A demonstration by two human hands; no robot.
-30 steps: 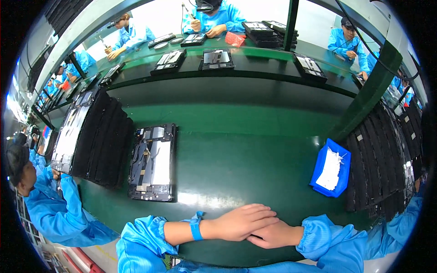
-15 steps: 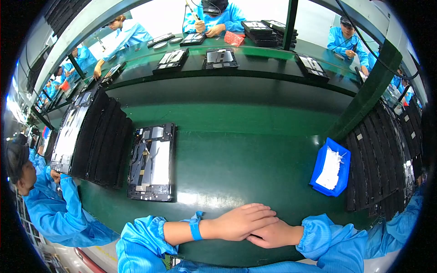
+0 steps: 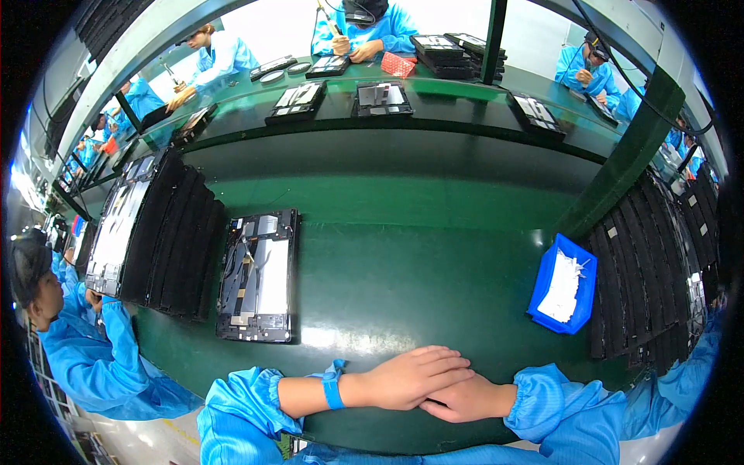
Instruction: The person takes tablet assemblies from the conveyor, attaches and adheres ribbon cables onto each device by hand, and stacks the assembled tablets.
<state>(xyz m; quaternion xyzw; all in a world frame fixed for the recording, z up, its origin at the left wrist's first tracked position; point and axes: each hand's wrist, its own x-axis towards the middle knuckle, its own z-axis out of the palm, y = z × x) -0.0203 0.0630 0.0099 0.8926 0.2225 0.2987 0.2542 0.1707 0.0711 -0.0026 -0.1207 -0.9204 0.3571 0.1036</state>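
Green desk [image 3: 418, 287] | left hand [image 3: 415, 380] laid loosely over right hand [image 3: 465, 401], whose fingers are partly hidden, so its grip cannot be told | possible trouble: a sideways sweep of the left sleeve [image 3: 246, 403] could scuff the open tablet [image 3: 271, 283] or jostle the stack [image 3: 167, 240] | tablet lies on desk, ahead-left of both hands, untouched

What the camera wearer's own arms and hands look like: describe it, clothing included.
Both the left hand and the right hand are ungloved. The left sleeve and right sleeve are bright blue, loose and wrinkled, with gathered cuffs. A blue band circles the left wrist, a small end sticking up; the right wrist shows none.
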